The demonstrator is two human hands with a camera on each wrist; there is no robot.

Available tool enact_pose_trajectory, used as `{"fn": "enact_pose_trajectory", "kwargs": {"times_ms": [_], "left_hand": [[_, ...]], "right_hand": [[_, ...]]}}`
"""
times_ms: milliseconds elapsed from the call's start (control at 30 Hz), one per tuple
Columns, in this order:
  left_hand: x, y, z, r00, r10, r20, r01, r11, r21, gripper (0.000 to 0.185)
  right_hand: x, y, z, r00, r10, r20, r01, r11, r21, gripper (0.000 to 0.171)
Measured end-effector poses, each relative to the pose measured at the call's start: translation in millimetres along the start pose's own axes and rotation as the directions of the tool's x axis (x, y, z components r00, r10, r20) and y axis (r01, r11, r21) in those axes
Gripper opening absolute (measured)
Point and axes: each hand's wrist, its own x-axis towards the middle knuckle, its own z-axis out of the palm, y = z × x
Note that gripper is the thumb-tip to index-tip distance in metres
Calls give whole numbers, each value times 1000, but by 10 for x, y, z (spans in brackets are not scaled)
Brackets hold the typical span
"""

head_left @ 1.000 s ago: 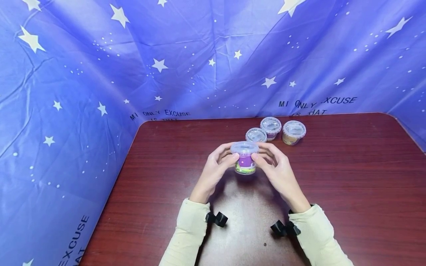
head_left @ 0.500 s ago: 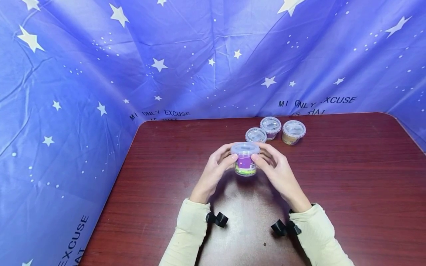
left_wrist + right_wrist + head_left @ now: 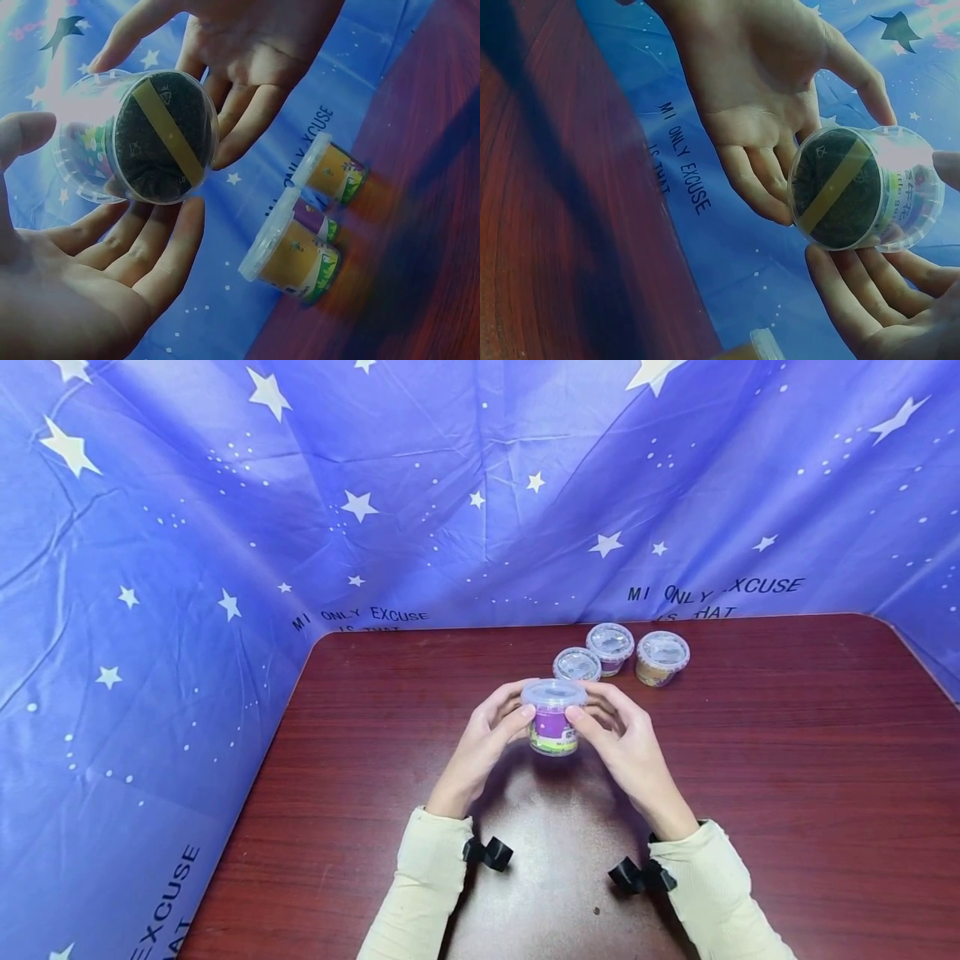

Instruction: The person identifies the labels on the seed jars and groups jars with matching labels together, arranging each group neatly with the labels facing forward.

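Observation:
A small clear plastic tub (image 3: 553, 727) with a lid and a purple and green label is held upright above the table. My left hand (image 3: 491, 739) grips its left side and my right hand (image 3: 618, 739) its right, both thumbs on the near face and the other fingers round behind. From the left wrist view, the underside of the tub (image 3: 161, 139) shows dark contents behind a yellow diagonal strip, with the left hand (image 3: 97, 277) below and the right hand (image 3: 247, 52) above. The right wrist view also has the tub (image 3: 840, 187) between both hands.
Beyond the hands, three lidded tubs stand on the dark red wooden table (image 3: 787, 760): a near tub (image 3: 576, 665), partly hidden by the held one, a purple tub (image 3: 609, 649) and a yellow-brown tub (image 3: 663, 658). A blue star-printed cloth (image 3: 480, 527) hangs behind and at the sides.
The held tub has turned a little between the fingers, so its label has shifted left and more print shows near the right thumb. Both hands stay in nearly the same place.

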Motion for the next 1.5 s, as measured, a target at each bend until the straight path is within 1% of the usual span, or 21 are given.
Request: {"fn": "enact_pose_trajectory", "kwargs": {"times_ms": [233, 433, 600, 700, 833, 1000, 1167, 1233, 1500], "left_hand": [[-5, 9, 3, 999, 19, -43, -18, 999, 27, 44], [-11, 19, 27, 998, 7, -64, -3, 998, 55, 44], [-4, 4, 73, 997, 5, -76, 3, 995, 104, 47], [5, -15, 89, 996, 3, -87, 8, 991, 131, 48], [11, -25, 89, 996, 5, -92, 8, 990, 138, 47], [7, -18, 85, 996, 10, -87, 1, 991, 131, 47], [5, -8, 64, 997, 7, -74, -1, 997, 82, 47], [1, -4, 52, 998, 9, -69, -5, 998, 60, 47], [-10, 0, 14, 999, 16, -41, -14, 999, 37, 48]], "right_hand": [[-6, -7, 3, 999, 6, -45, -6, 1000, -17, 39], [-8, 17, 32, 997, -16, -73, 14, 999, -37, 38], [-9, 34, 69, 994, -39, -99, 34, 998, -50, 38], [-14, 32, 85, 993, -39, -107, 34, 998, -50, 38], [-23, 23, 94, 994, -28, -108, 22, 998, -56, 39], [-23, 21, 83, 995, -29, -94, 23, 998, -59, 39], [-19, 15, 65, 997, -35, -75, 32, 999, -39, 35], [-18, 9, 58, 997, -27, -70, 25, 999, -35, 34], [-15, -11, 41, 999, 13, -34, -14, 999, -31, 36]]}}
